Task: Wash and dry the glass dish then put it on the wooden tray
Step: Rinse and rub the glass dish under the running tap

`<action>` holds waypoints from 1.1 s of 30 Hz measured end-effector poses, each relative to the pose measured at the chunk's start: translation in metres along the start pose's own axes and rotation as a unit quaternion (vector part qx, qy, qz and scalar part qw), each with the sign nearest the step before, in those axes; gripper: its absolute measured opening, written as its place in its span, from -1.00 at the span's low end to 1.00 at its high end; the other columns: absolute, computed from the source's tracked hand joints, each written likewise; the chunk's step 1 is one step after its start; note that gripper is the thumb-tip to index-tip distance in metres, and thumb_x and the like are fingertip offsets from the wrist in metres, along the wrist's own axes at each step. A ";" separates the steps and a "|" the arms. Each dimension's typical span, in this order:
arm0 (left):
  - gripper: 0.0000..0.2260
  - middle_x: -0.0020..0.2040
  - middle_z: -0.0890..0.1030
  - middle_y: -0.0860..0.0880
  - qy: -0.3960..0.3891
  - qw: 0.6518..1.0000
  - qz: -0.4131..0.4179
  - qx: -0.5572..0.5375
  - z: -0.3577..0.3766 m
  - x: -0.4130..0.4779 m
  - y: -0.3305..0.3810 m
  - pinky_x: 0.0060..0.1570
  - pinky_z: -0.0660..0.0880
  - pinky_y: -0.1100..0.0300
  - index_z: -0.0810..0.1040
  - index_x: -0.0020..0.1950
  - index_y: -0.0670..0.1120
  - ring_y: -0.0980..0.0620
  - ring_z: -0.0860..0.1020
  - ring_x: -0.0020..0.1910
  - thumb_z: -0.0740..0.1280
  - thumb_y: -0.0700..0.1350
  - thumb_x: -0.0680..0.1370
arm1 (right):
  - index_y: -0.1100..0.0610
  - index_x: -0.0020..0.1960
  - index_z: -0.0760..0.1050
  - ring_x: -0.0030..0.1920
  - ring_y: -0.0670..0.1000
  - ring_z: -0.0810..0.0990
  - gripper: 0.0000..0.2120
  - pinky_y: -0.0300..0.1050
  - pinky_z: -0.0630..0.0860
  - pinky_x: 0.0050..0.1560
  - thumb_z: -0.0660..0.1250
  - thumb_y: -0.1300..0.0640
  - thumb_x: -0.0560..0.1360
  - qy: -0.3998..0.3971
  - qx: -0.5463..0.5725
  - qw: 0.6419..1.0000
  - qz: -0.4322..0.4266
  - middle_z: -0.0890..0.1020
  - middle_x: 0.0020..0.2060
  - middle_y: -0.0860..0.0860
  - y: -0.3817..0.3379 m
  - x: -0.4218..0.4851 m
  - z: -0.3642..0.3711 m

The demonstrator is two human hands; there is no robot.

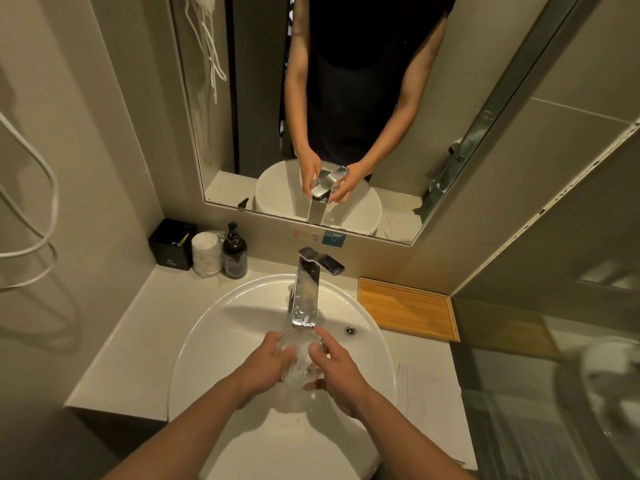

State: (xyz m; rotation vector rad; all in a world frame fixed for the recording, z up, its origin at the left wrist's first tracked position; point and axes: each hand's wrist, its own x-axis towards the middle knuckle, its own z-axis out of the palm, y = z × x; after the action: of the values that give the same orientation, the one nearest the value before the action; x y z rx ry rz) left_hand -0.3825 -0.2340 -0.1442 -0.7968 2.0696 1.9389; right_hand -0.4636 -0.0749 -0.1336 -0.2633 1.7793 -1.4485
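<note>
Taking the faucet (306, 296) as your landmark, far to its left at the back of the counter stands a black box (172, 244) with a small pale logo low on its front, too small to read. Beside it, closer to the faucet, are a wrapped cup (206, 253) and a dark pump bottle (234, 252); its label is not readable.

Just behind the faucet, at the lower edge of the mirror (346, 98), you see small red printing and a blue sticker (334, 238), both blurred.

Directly under the faucet spout, over the white basin (221, 327), your left hand (265, 367) and your right hand (337, 375) hold the glass dish (300, 362) between them, fingers curled around its two sides, with water running over it.

To the right of the faucet, the wooden tray (408, 308) lies flat on the counter, its raised rim just beside the basin's edge and its back against the wall. Its surface is open. In front of the tray, right of the basin, a white cloth (429, 403) lies on the counter, near the glass partition (554, 393)
</note>
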 end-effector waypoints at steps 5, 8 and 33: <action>-0.69 0.15 0.62 -0.08 0.031 0.999 0.009 -0.001 0.003 0.001 -0.004 -0.07 0.63 0.12 0.36 0.34 -0.04 0.01 0.66 0.03 0.22 0.07 0.67 | -0.18 0.39 0.47 0.12 0.15 0.72 -0.52 0.10 0.66 0.12 0.32 0.24 0.57 0.016 -0.029 0.999 -0.010 0.69 0.20 0.04 0.007 0.001 0.001; -0.72 0.08 0.67 -0.21 0.014 0.997 0.016 -0.077 0.004 0.001 -0.004 -0.01 0.67 0.00 0.56 0.22 -0.11 -0.05 0.67 -0.03 0.19 0.03 0.68 | -0.01 0.20 0.61 0.15 0.26 0.67 -0.71 0.17 0.61 0.25 0.35 -0.08 0.54 0.065 -0.035 0.997 -0.004 0.71 0.11 0.16 0.011 0.001 0.005; -0.81 0.17 0.55 -0.18 0.087 0.994 -0.017 -0.063 0.007 -0.014 0.006 -0.11 0.71 -0.07 0.36 0.21 -0.11 -0.13 0.63 0.08 0.19 -0.02 0.69 | 0.12 0.61 0.18 0.62 -0.02 0.16 -0.31 -0.13 0.15 0.59 0.23 0.37 0.51 0.284 -0.416 0.805 -0.314 0.24 0.60 0.03 -0.094 -0.012 -0.011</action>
State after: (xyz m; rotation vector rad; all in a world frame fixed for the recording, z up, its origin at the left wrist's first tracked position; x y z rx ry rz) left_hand -0.3755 -0.2242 -0.1335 -1.0570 2.0262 2.0662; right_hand -0.4931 -0.0897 -0.0439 -1.0408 2.9774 -1.0916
